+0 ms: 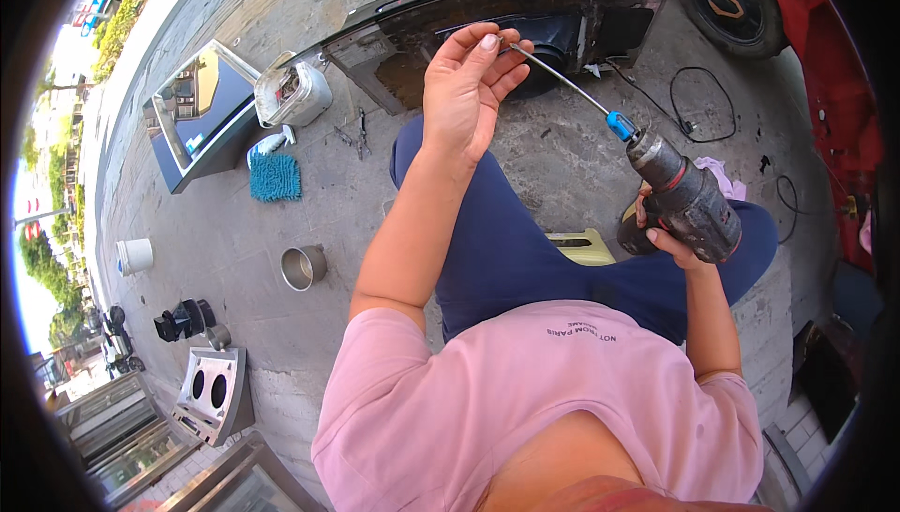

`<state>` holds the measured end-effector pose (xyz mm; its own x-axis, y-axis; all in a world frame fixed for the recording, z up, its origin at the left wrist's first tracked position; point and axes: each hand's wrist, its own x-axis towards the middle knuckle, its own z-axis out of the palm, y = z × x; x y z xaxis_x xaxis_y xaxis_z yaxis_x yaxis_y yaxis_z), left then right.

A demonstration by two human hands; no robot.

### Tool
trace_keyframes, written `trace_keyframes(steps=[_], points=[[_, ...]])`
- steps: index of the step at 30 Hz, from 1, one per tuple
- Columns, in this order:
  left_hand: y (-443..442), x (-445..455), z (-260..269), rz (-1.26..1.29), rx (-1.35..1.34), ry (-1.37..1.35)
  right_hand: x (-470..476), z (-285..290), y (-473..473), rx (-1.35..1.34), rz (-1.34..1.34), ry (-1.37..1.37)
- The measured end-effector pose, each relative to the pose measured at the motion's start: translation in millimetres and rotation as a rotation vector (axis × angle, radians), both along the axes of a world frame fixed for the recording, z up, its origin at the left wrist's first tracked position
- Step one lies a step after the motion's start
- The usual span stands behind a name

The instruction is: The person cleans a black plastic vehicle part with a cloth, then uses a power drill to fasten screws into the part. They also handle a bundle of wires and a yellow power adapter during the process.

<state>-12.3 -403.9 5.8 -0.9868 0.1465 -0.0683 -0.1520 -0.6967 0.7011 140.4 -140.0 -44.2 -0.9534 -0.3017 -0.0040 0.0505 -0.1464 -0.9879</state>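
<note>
My left hand [472, 86] is raised in front of me, with thumb and forefinger pinching a tiny metal piece that looks like a screw [501, 40]. In my right hand [673, 243] is a worn black-and-red cordless drill [685, 188], gripped by its handle near my right knee. A long driver bit [562, 79] with a blue magnetic collar [621, 126] extends from the chuck. Its tip points at my left fingertips, close to the pinched piece; contact cannot be made out. Beyond my hands stands a long, dark, grimy appliance housing [619, 2], partly hidden by the left hand.
At left are a white bucket of small parts [309, 95], a spray bottle [285, 136], a teal microfibre cloth [275, 177] and a metal cup [304, 267]. A black cable [731, 100] lies near a red vehicle's wheel [731, 2]. A yellow plastic stool [583, 247] is beneath me.
</note>
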Motion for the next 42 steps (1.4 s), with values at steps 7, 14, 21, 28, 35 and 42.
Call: trace_keyframes(steps=[7,14,21,28,35,42], points=[[58.8,-5.5,-2.9,-0.13,-0.066,-0.054,24.5,-21.6,33.1,-0.047,-0.137,-0.029],[82.8,-25.7,-10.5,-0.171,-0.221,-0.047,18.1,-35.0,45.2,-0.039,-0.185,-0.05],[103.8,-55.6,-43.2,-0.184,-0.242,-0.123,7.0,-67.2,76.1,0.514,-0.183,0.136],[129.8,-84.5,-67.0,-0.186,-0.253,-0.155,-7.7,-109.7,99.5,0.612,-0.341,0.154],[174.8,-140.3,-108.5,-0.163,-0.248,-0.257,-53.1,-121.2,94.5,0.96,-0.299,0.419],[233.8,-186.3,-183.2,-0.143,-0.308,-0.477,-101.7,-190.0,63.2,0.714,-0.595,0.318]])
